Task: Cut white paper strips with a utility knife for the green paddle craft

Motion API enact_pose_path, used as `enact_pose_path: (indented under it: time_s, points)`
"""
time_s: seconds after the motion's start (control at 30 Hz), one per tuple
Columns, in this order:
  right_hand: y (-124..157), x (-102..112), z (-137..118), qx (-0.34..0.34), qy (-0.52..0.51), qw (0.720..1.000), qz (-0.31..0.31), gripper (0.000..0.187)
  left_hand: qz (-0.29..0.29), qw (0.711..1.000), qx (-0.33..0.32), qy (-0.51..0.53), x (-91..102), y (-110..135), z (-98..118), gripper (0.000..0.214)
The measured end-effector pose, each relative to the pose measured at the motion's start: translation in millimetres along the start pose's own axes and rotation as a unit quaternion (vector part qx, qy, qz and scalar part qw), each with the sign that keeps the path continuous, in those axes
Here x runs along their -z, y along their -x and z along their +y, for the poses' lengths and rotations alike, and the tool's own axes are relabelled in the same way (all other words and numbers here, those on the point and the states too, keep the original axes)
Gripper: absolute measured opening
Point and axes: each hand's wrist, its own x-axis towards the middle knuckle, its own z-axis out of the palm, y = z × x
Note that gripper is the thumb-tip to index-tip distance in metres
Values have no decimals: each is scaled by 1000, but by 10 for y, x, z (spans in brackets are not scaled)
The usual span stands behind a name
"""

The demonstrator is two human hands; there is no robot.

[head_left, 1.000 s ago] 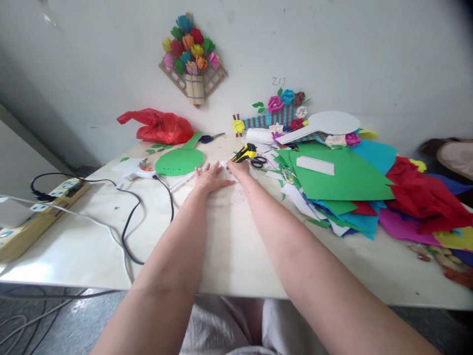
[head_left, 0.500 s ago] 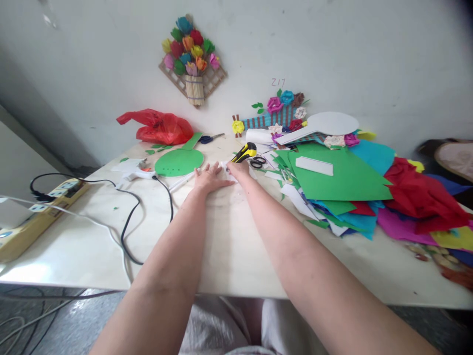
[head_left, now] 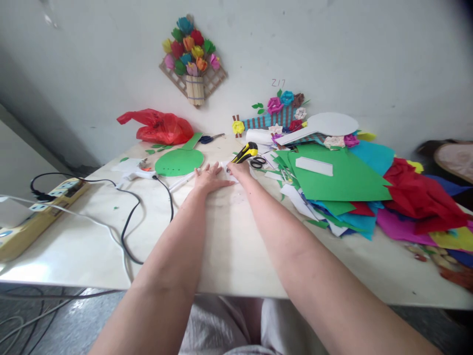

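Observation:
A yellow and black utility knife [head_left: 245,153] points up out of my right hand [head_left: 238,170], which is closed around its lower end. Just left of it, my left hand [head_left: 211,179] lies flat with spread fingers. It presses on a small white piece of paper or card [head_left: 224,172], partly hidden under both hands. Black-handled scissors [head_left: 257,162] lie just right of my right hand. Left of my left hand rests a green paddle shape [head_left: 179,162] with a row of small holes; a white strip [head_left: 182,182] lies below it.
A glue gun [head_left: 138,173] with a black cord lies left, near a yellow power strip [head_left: 55,195]. A red plastic bag [head_left: 162,128] and dark-handled scissors [head_left: 209,139] are behind. Stacked green card [head_left: 343,177] and coloured paper scraps crowd the right. A flower decoration [head_left: 194,59] hangs on the wall.
Almost nothing differs. The knife and my right hand have shifted very slightly; my left hand stays in place.

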Motion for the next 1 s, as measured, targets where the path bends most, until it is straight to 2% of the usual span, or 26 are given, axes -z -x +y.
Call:
enact_pose_path:
  time_s: [0.8, 1.0]
  points:
    - [29, 61, -62, -25, -29, 999, -28, 7, -8, 1000, 6, -9, 12, 3, 15, 107]
    - [42, 44, -80, -13, 8, 1000, -27, 12, 1, 1000, 4, -31, 18, 13, 38, 101]
